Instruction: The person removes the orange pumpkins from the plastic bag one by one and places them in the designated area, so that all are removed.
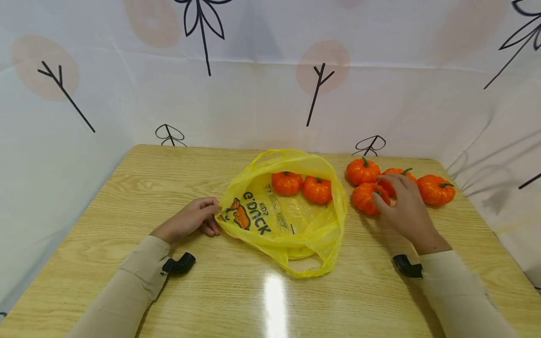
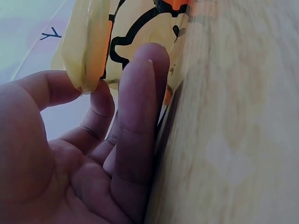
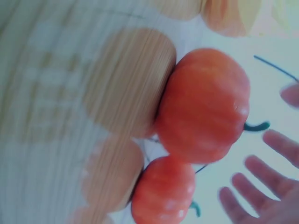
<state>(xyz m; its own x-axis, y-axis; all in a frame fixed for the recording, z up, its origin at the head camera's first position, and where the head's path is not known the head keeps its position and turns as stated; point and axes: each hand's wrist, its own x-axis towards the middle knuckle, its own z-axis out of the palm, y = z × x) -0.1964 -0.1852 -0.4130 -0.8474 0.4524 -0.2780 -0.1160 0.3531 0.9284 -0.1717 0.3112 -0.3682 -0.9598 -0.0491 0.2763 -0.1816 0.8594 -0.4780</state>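
Note:
A yellow plastic bag (image 1: 270,234) lies with its mouth spread toward me, and two orange toy pumpkins (image 1: 287,183) are inside it. At the bag's left edge, my left hand (image 1: 190,218) pinches the rim between thumb and index finger; the left wrist view shows the thin plastic between those fingertips. My right hand (image 1: 405,206) hovers over the group of loose pumpkins, nearest to the front pumpkin (image 1: 367,199). In the right wrist view its fingers (image 3: 261,172) are spread beside a pumpkin (image 3: 203,107) with a green stem, apart from it.
Beside the bag's right side stand several pumpkins, among them a back one (image 1: 362,172) and one at the far right (image 1: 436,190). Everything rests on a wooden table (image 1: 169,173). A patterned cloth (image 1: 262,103) hangs behind and at the sides.

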